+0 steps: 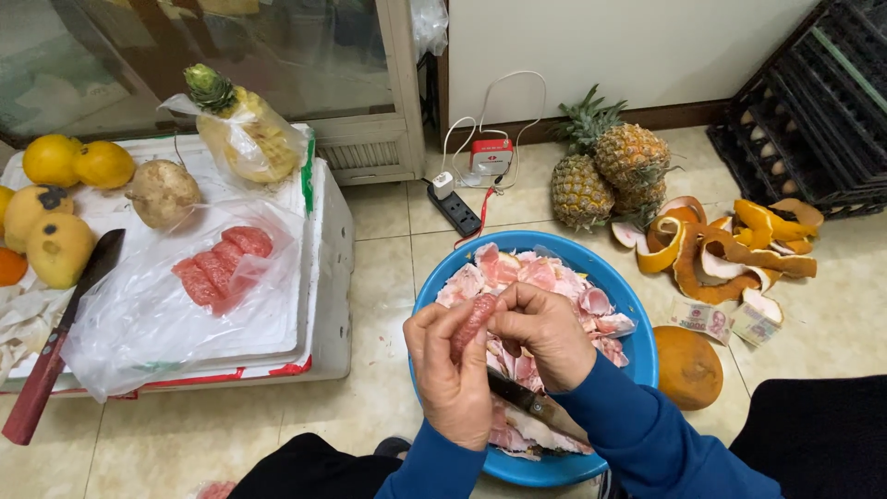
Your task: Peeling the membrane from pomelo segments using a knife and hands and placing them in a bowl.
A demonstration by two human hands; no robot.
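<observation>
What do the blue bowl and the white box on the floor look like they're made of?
The blue bowl looks like plastic: even colour, smooth, slightly glossy rim. The white box seems to be foam, likely polystyrene: thick matte walls with a separate lid, taped along the bottom edge.

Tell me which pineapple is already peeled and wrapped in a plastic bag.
It is the pineapple lying on the white foam box at the left, yellow flesh bare inside a clear bag. The pineapples on the floor near the wall keep their brown skin.
</observation>
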